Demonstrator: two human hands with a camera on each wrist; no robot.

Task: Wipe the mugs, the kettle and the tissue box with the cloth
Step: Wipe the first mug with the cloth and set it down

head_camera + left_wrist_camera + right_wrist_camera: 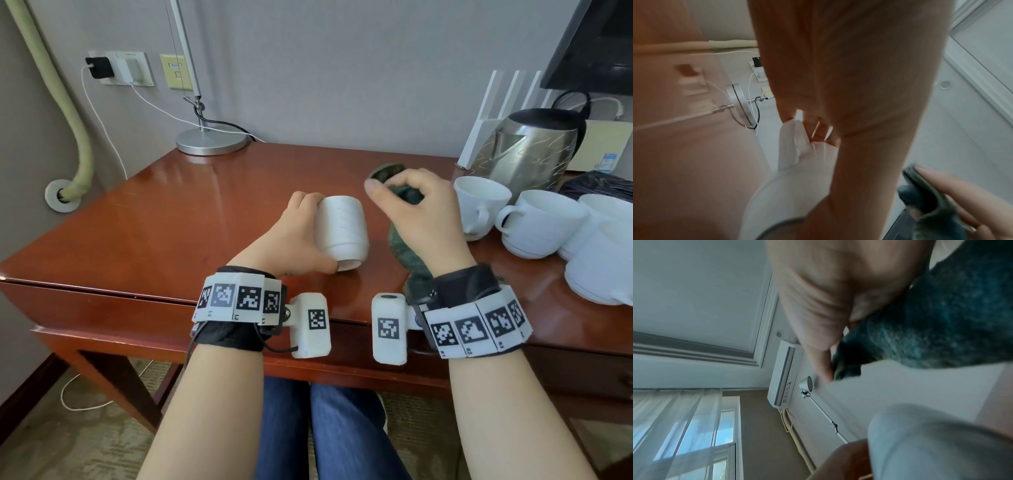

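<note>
My left hand (301,236) grips a white mug (340,231) tipped on its side above the wooden table (171,219), base toward me; the same mug (797,186) fills the lower left wrist view. Just right of it my right hand (416,209) holds a bunched dark green cloth (404,192), whose tail hangs down past my wrist. The cloth (931,321) is blurred in the right wrist view, with the mug (931,443) below it. A steel kettle (527,150) stands at the back right. White mugs (479,202) sit in front of it. No tissue box is in view.
A lamp base (210,142) with its cable stands at the table's back left. More white cups (541,222) and saucers crowd the right edge, with a white rack (493,113) and a dark bag (599,185) behind them. My knees are under the front edge.
</note>
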